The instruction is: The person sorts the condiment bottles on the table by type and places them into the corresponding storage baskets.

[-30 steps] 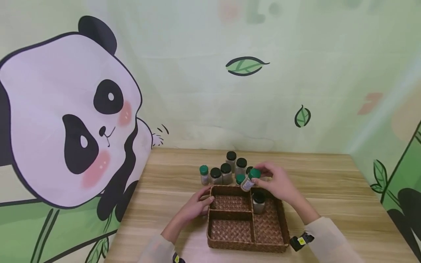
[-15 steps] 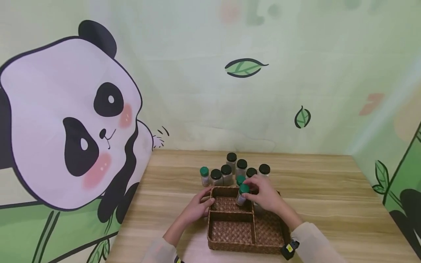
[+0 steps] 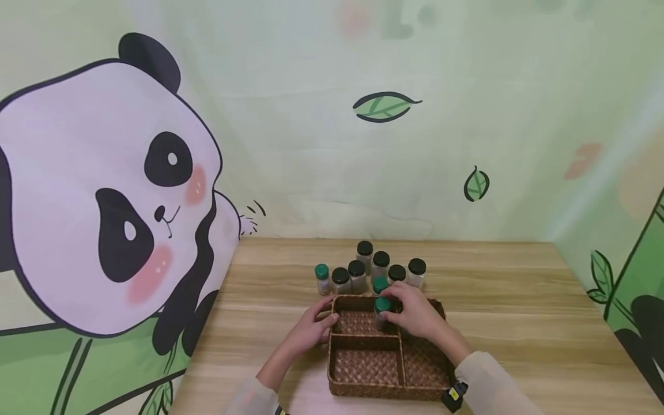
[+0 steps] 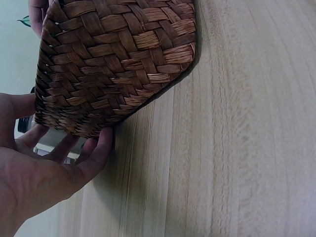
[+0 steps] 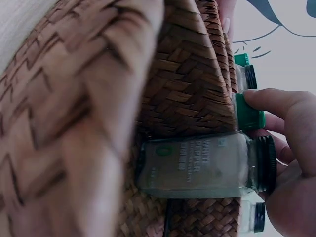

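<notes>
Right hand (image 3: 415,310) nearer, thumb and fingers pinching green-capped jar (image 3: 382,312) at its top, jar roughly upright below fingertips inside woven tray (image 3: 384,389); left hand (image 3: 307,327), farther off, grips tray edge between thumb and fingers.

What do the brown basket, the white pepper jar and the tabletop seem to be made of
Brown basket: natural plant fibre, by the look, with a slight sheen; the woven strips vary in grain and shade.
White pepper jar: smooth and see-through, since its contents show; glass or clear plastic, I can't tell which.
Tabletop: pale wood look with long streaked grain; could be wood or printed laminate.
</notes>
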`<state>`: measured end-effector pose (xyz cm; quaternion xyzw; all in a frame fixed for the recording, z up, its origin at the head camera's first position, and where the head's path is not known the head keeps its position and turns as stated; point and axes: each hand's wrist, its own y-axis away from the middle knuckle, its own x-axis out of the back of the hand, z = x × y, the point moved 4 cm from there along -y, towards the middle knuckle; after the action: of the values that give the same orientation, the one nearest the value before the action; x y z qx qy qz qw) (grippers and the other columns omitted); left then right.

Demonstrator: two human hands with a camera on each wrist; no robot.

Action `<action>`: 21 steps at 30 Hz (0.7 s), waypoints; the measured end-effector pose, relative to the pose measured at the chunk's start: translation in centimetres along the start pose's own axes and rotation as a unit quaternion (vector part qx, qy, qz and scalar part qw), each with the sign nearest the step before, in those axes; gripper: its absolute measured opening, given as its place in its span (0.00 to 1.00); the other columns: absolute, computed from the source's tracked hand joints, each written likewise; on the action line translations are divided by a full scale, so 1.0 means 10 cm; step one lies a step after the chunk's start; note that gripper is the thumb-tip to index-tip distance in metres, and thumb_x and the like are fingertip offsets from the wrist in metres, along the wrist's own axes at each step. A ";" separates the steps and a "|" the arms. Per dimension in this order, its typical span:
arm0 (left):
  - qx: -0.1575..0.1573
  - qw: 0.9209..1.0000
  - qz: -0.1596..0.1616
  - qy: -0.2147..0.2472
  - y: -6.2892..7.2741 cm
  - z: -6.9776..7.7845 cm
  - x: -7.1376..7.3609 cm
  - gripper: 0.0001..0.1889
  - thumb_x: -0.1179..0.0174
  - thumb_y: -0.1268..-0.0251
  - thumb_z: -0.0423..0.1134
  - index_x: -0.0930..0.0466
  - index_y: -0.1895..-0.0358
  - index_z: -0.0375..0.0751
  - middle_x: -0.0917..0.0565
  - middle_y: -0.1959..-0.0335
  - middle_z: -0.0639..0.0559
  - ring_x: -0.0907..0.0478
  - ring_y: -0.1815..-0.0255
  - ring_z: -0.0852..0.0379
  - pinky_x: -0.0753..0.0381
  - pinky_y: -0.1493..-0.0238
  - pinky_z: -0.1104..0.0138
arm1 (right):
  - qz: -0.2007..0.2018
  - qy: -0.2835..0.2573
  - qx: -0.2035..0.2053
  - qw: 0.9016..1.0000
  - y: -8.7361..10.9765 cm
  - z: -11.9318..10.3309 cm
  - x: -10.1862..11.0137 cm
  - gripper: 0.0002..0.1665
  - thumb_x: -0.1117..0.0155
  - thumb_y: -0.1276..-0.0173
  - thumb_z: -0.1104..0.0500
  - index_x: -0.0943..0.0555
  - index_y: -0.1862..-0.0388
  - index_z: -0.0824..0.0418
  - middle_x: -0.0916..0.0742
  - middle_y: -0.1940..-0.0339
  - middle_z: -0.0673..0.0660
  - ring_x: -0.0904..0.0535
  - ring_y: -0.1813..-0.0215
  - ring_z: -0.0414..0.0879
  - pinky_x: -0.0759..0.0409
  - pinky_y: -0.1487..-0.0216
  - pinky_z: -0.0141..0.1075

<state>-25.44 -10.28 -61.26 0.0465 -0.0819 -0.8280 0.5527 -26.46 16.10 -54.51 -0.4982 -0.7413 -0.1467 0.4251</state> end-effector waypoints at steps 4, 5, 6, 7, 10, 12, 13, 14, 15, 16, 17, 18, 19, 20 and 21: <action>-0.001 1.000 -0.005 -0.001 -0.02 0.02 -0.02 0.28 0.46 0.15 0.40 0.37 0.17 0.47 0.38 0.20 0.32 0.34 0.24 0.29 0.15 0.41 0.45 | -0.002 0.015 0.004 1.000 0.01 0.01 0.04 0.20 0.20 0.33 0.60 0.13 0.45 0.63 0.14 0.49 0.54 0.16 0.50 0.48 0.14 0.50 0.44; -0.002 1.000 -0.007 -0.002 -0.03 0.02 -0.03 0.28 0.46 0.15 0.40 0.37 0.17 0.47 0.38 0.21 0.31 0.34 0.24 0.29 0.15 0.41 0.45 | -0.002 0.018 0.008 1.000 0.02 0.02 0.05 0.20 0.20 0.34 0.60 0.13 0.45 0.63 0.14 0.49 0.54 0.16 0.51 0.48 0.14 0.51 0.44; -0.004 1.000 -0.008 -0.002 -0.04 0.03 -0.03 0.28 0.46 0.15 0.40 0.37 0.17 0.47 0.38 0.21 0.31 0.34 0.24 0.29 0.15 0.41 0.45 | -0.003 0.022 0.012 1.000 0.02 0.02 0.06 0.20 0.20 0.34 0.61 0.13 0.46 0.63 0.14 0.49 0.54 0.17 0.51 0.48 0.14 0.51 0.44; -0.004 1.000 -0.008 -0.002 -0.04 0.03 -0.03 0.29 0.46 0.15 0.40 0.38 0.17 0.46 0.38 0.20 0.31 0.34 0.24 0.28 0.15 0.41 0.46 | -0.003 0.025 0.016 1.000 0.02 0.02 0.07 0.20 0.20 0.35 0.61 0.13 0.46 0.63 0.14 0.50 0.55 0.17 0.51 0.48 0.14 0.51 0.44; -0.003 1.000 -0.006 -0.001 -0.04 0.03 -0.04 0.29 0.46 0.15 0.40 0.38 0.17 0.45 0.38 0.20 0.30 0.35 0.24 0.28 0.15 0.41 0.46 | -0.010 0.035 0.024 0.999 0.03 0.01 0.07 0.20 0.20 0.34 0.61 0.13 0.46 0.64 0.14 0.49 0.55 0.17 0.50 0.50 0.14 0.51 0.45; -0.002 1.000 -0.002 -0.001 -0.03 0.03 -0.03 0.29 0.46 0.15 0.40 0.39 0.17 0.44 0.38 0.20 0.30 0.35 0.24 0.28 0.14 0.41 0.47 | -0.017 0.042 0.028 0.999 0.03 0.01 0.06 0.20 0.20 0.34 0.60 0.13 0.45 0.65 0.14 0.48 0.56 0.17 0.49 0.51 0.14 0.49 0.47; -0.001 1.000 0.000 -0.002 -0.03 0.03 -0.03 0.29 0.46 0.15 0.39 0.39 0.17 0.43 0.38 0.21 0.30 0.35 0.24 0.27 0.14 0.42 0.47 | -0.019 0.046 0.027 0.998 0.03 0.00 0.06 0.20 0.20 0.33 0.60 0.13 0.45 0.65 0.14 0.48 0.56 0.17 0.48 0.51 0.14 0.49 0.47; -0.001 1.000 0.002 -0.002 -0.02 0.02 -0.03 0.29 0.46 0.15 0.39 0.39 0.17 0.43 0.38 0.21 0.29 0.34 0.24 0.27 0.14 0.42 0.47 | -0.020 0.048 0.028 0.998 0.04 0.00 0.05 0.20 0.20 0.33 0.60 0.13 0.44 0.65 0.14 0.48 0.57 0.17 0.48 0.52 0.14 0.48 0.48; -0.001 1.000 0.002 -0.002 -0.02 0.02 -0.03 0.29 0.46 0.15 0.39 0.39 0.17 0.43 0.38 0.21 0.29 0.35 0.24 0.27 0.14 0.42 0.47 | -0.020 0.051 0.026 0.998 0.04 0.00 0.05 0.21 0.21 0.33 0.60 0.13 0.44 0.65 0.14 0.48 0.57 0.16 0.47 0.52 0.14 0.47 0.49; 0.000 1.000 0.003 -0.002 -0.02 0.02 -0.03 0.29 0.46 0.15 0.39 0.39 0.17 0.43 0.38 0.21 0.29 0.34 0.24 0.27 0.14 0.42 0.47 | -0.018 0.054 0.026 0.998 0.05 0.00 0.05 0.21 0.20 0.33 0.60 0.13 0.44 0.65 0.14 0.48 0.57 0.16 0.47 0.53 0.14 0.47 0.49; 0.000 1.000 0.003 -0.003 -0.02 0.02 -0.03 0.29 0.47 0.15 0.39 0.39 0.17 0.43 0.38 0.21 0.29 0.34 0.24 0.27 0.14 0.42 0.47 | -0.016 0.055 0.025 0.998 0.05 -0.01 0.05 0.21 0.20 0.33 0.60 0.13 0.44 0.66 0.14 0.48 0.57 0.16 0.47 0.53 0.14 0.47 0.49; -0.001 1.000 0.002 -0.003 -0.02 0.02 -0.03 0.29 0.47 0.15 0.39 0.39 0.17 0.43 0.38 0.21 0.29 0.34 0.25 0.27 0.14 0.42 0.47 | -0.013 0.056 0.024 0.998 0.06 -0.01 0.05 0.21 0.20 0.33 0.60 0.13 0.44 0.65 0.13 0.48 0.57 0.16 0.47 0.53 0.14 0.47 0.49; -0.002 1.000 0.002 -0.002 -0.02 0.02 -0.03 0.29 0.46 0.15 0.39 0.39 0.17 0.43 0.38 0.21 0.29 0.34 0.25 0.27 0.14 0.42 0.47 | -0.011 0.056 0.023 0.998 0.06 -0.01 0.05 0.21 0.20 0.33 0.60 0.13 0.44 0.65 0.13 0.48 0.57 0.16 0.47 0.53 0.14 0.47 0.49; -0.002 1.000 0.001 -0.001 -0.02 0.03 -0.03 0.29 0.47 0.15 0.38 0.39 0.17 0.43 0.38 0.21 0.29 0.34 0.25 0.27 0.14 0.42 0.47 | -0.009 0.057 0.024 0.998 0.07 -0.01 0.05 0.21 0.20 0.33 0.60 0.13 0.44 0.65 0.13 0.48 0.57 0.16 0.47 0.53 0.14 0.47 0.49; 0.000 1.000 0.000 0.001 -0.01 0.03 -0.04 0.29 0.47 0.15 0.38 0.39 0.17 0.42 0.38 0.21 0.28 0.33 0.25 0.27 0.14 0.42 0.48 | -0.009 0.058 0.022 0.998 0.07 -0.01 0.05 0.21 0.20 0.33 0.59 0.13 0.44 0.65 0.13 0.48 0.57 0.16 0.47 0.53 0.14 0.47 0.49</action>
<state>-25.47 -9.86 -60.96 0.0468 -0.0812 -0.8278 0.5531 -25.88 16.68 -54.26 -0.4727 -0.7230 -0.1631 0.4768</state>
